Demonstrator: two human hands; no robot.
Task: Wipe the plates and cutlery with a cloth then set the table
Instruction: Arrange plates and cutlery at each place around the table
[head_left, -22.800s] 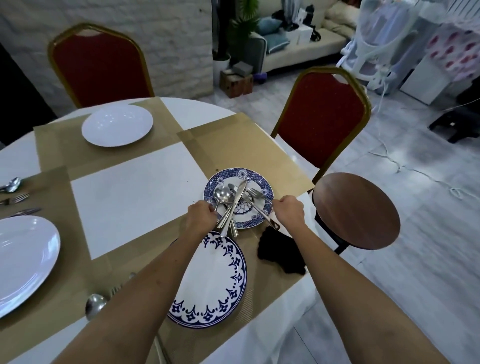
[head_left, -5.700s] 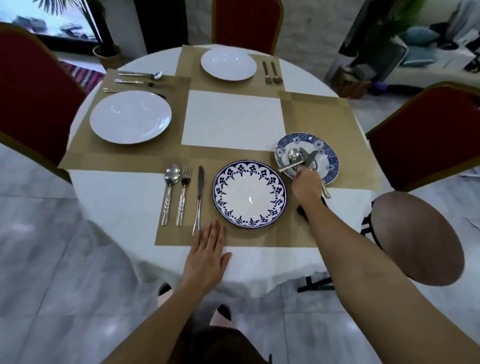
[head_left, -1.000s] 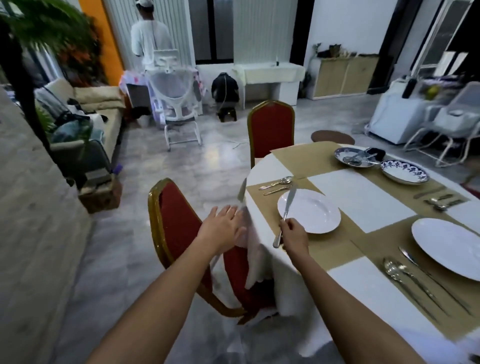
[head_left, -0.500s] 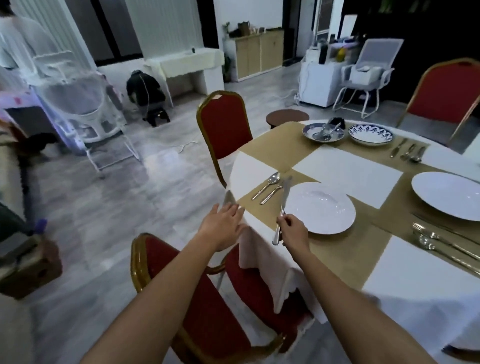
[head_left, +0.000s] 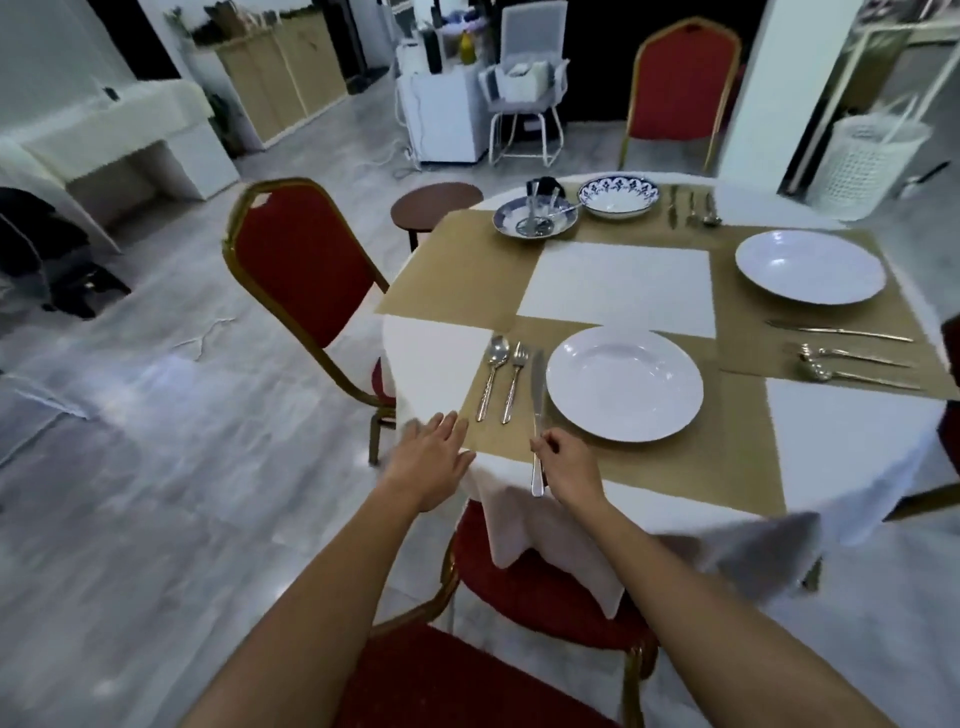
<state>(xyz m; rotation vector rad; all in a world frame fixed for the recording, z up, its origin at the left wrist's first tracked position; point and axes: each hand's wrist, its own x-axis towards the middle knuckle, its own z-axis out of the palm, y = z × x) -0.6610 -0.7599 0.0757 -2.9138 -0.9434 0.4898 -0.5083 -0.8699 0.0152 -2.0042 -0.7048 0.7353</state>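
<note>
My right hand (head_left: 569, 465) pinches the handle of a table knife (head_left: 537, 395) that lies just left of a white plate (head_left: 624, 383) on the tan placemat (head_left: 675, 467). A spoon (head_left: 493, 374) and a fork (head_left: 515, 379) lie left of the knife. My left hand (head_left: 428, 460) is flat with straight fingers at the table's near-left edge. Across the table a small blue patterned plate (head_left: 535, 217) holds several pieces of cutlery, with the black cloth (head_left: 543, 184) behind it and a blue-rimmed plate (head_left: 618, 196) beside it.
Another white plate (head_left: 810, 266) sits at the right with cutlery (head_left: 852, 353) in front of it. More cutlery (head_left: 693, 205) lies at the far setting. Red chairs stand at the left (head_left: 301, 260), below me (head_left: 519, 623) and at the back (head_left: 683, 78). A round brown stool (head_left: 434, 205) stands by the far edge.
I have come round to face this setting square on. The knife, held by my right hand, now lies straight beside the fork. My left hand rests at the table edge.
</note>
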